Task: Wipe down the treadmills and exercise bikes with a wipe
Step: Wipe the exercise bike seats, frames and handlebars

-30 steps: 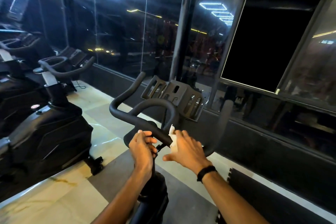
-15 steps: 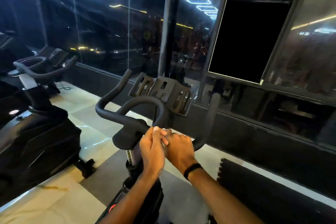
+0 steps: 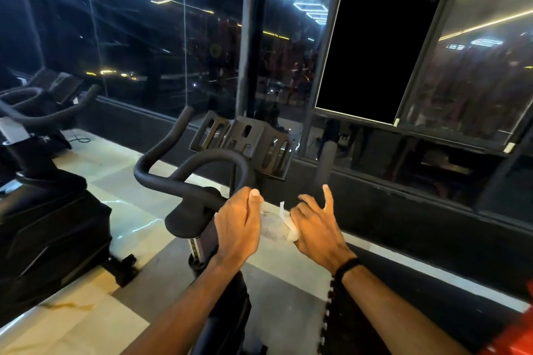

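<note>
A black exercise bike's handlebar (image 3: pixel 187 179) curves in front of me, with a slotted device holder (image 3: pixel 248 141) behind it and the right grip (image 3: pixel 326 164) standing upright. Just below the bar, a white wipe (image 3: pixel 275 226) is spread between my two hands. My left hand (image 3: pixel 238 228) pinches its left edge between thumb and fingers. My right hand (image 3: pixel 315 228) grips the right edge, index finger pointing up. Neither hand touches the handlebar.
A second black exercise bike (image 3: pixel 49 210) stands to the left on the pale tiled floor (image 3: pixel 138 219). A dark glass wall and window frame (image 3: pixel 403 130) run close behind the handlebar. A black floor mat (image 3: pixel 363 314) lies at lower right.
My hands were clasped together at the middle of the bar; they have come off it and moved apart, spreading the wipe between them. The camera has swung slightly right.
</note>
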